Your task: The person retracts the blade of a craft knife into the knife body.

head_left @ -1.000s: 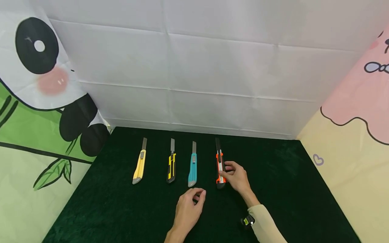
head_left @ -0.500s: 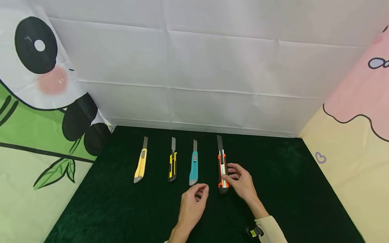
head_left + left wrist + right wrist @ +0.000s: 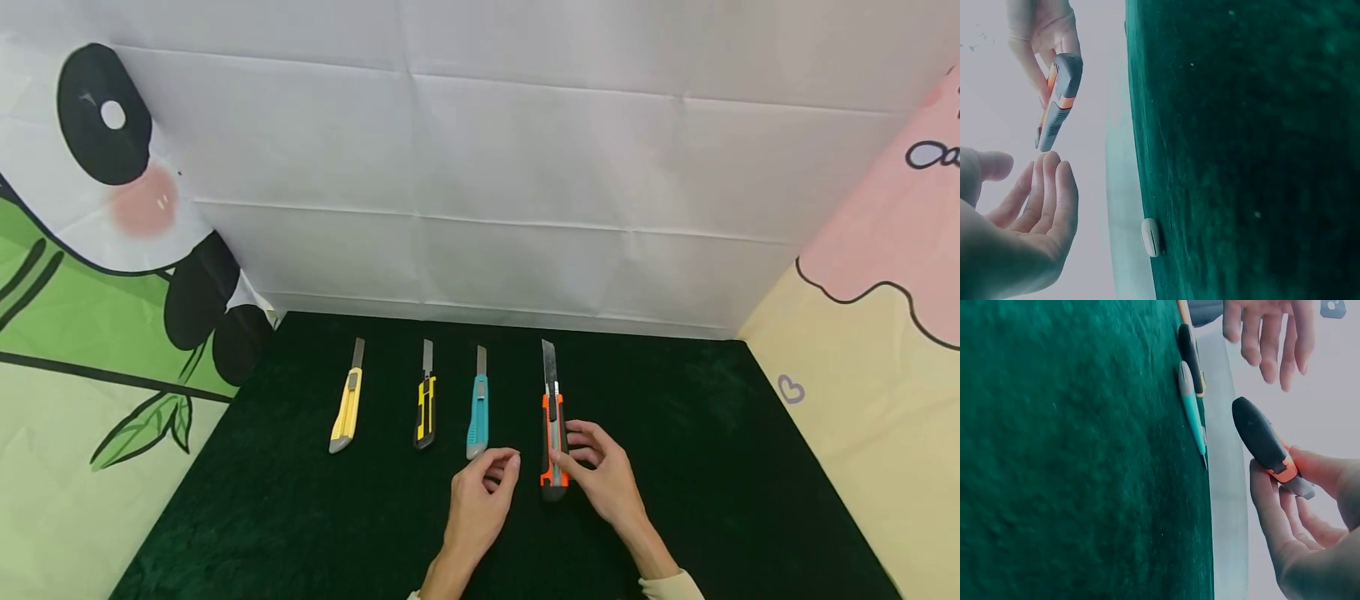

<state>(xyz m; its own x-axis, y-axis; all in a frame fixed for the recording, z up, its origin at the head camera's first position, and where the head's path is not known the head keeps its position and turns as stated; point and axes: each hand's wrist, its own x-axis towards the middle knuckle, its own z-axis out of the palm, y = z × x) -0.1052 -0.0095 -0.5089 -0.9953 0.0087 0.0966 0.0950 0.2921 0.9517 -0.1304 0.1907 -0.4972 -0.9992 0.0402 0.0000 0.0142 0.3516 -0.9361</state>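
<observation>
My right hand pinches an orange and black utility knife by its handle, thumb on one side and fingers on the other. Its blade is out and points away from me. Both wrist views show this knife held up off the cloth. My left hand holds nothing; its fingers are loosely bent, with the thumb apart from them in the left wrist view. Just beyond it lies a turquoise utility knife with a grey end. Farther left lie a black and yellow utility knife and a pale yellow one, blades extended.
A dark green cloth covers the table. Behind it stands a white fabric wall. Printed panels close the sides: a panda print on the left, a pink and cream one on the right.
My right hand has drawn the orange and black knife toward me and slightly right, lifting it. My left hand has shifted slightly forward and right. The other knives lie as before.
</observation>
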